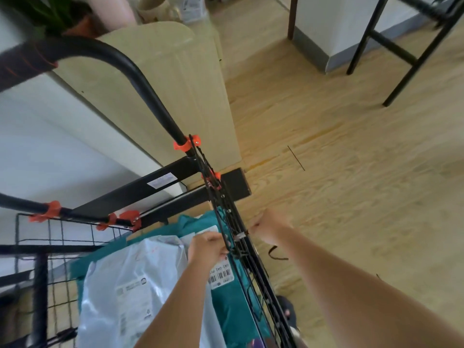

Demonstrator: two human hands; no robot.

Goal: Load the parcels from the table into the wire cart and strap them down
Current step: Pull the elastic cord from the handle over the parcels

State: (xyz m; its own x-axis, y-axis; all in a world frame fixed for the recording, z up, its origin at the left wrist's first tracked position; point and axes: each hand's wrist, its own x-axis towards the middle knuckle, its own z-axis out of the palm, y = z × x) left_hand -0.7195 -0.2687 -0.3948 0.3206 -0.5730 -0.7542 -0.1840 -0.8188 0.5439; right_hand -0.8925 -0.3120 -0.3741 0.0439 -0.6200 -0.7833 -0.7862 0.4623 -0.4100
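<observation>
Wood floor [351,197], light grain. Pale cabinet [163,84], rounded top, standing on floor. Potted plant [57,18], top left, behind cabinet. Black metal legs [424,56], top right, beside white wall [326,21].

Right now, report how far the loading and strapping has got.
Done: teal parcel and grey parcel lie in the wire cart. In hand: left hand and right hand pinch the strap at the cart's side wall. Left: no strap crosses the parcels yet.
</observation>
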